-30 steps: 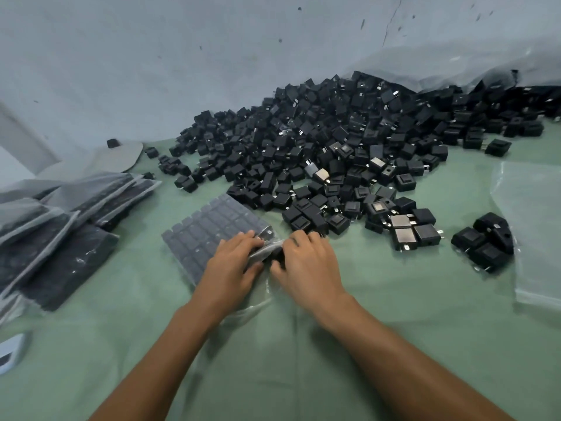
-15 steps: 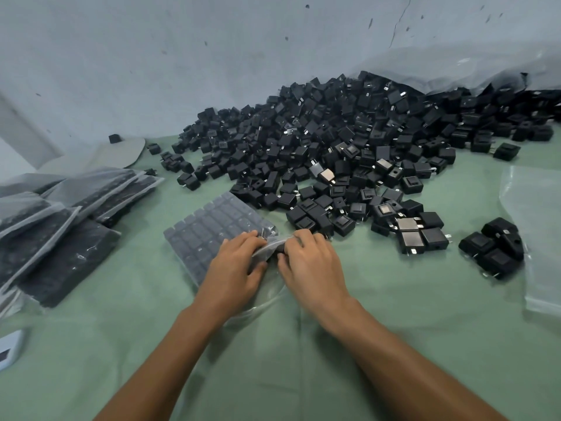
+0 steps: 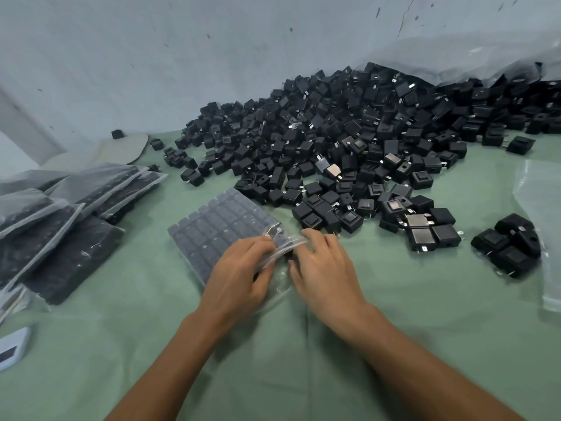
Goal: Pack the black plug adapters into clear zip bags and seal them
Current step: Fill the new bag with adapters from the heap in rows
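- Clear zip bag [image 3: 224, 226] packed with a flat grid of black plug adapters lies on the green cloth-covered surface [image 3: 394, 314], long axis running from far left toward the near centre, mouth end nearest the person.
- Left hand [image 3: 239, 275] and right hand [image 3: 324, 268] both pinch the crumpled mouth of the bag between curled fingers.
- Loose heap of black plug adapters [image 3: 349, 141] spreads beyond the bag.
- Stack of filled clear bags [image 3: 60, 223] lies at far left.
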Available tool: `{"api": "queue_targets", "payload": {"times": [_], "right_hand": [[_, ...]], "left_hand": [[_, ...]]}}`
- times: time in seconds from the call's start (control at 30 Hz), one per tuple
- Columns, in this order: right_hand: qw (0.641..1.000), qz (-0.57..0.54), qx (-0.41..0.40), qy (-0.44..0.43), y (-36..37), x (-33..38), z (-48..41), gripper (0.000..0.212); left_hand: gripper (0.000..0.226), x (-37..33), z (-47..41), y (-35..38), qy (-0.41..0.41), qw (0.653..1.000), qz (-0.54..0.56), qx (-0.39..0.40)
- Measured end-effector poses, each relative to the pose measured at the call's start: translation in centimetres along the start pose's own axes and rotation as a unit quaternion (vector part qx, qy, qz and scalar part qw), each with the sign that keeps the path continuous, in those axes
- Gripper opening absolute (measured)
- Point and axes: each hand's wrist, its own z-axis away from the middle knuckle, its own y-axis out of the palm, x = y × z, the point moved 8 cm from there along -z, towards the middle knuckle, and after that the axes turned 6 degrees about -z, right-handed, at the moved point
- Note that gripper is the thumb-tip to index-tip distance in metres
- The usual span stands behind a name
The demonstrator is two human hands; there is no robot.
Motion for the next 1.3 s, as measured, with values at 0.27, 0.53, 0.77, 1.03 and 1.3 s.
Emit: {"api": "queue_targets", "payload": {"times": [0.27,0.53,0.77,1.03,1.3], "right_hand": [[0.997,-0.025,0.062,-0.028,1.0,-0.1,-0.1,0.033],[0.993,-0.025,0.108,-0.048,0.9,-0.1,0.1,0.033],[0.995,-0.012,0.093,-0.026,0.8,-0.6,0.1,0.034],[0.995,-0.002,0.099,-0.027,1.7,-0.7,0.2,0.039],[0.993,-0.003,0.117,-0.020,1.9,-0.9,0.2,0.040]], "left_hand": [[0.018,-0.8,0.4,0.0,0.069,0.998,-0.006,-0.015],[0.018,-1.8,0.8,0.1,0.038,0.999,0.000,0.019],[0.043,-1.2,1.8,-0.8,0.005,0.997,0.052,0.062],[0.067,8.8,3.0,-0.1,-0.263,0.958,-0.015,0.116],[0.118,8.9,3.0,0.8,-0.279,0.945,0.012,0.170]]}}
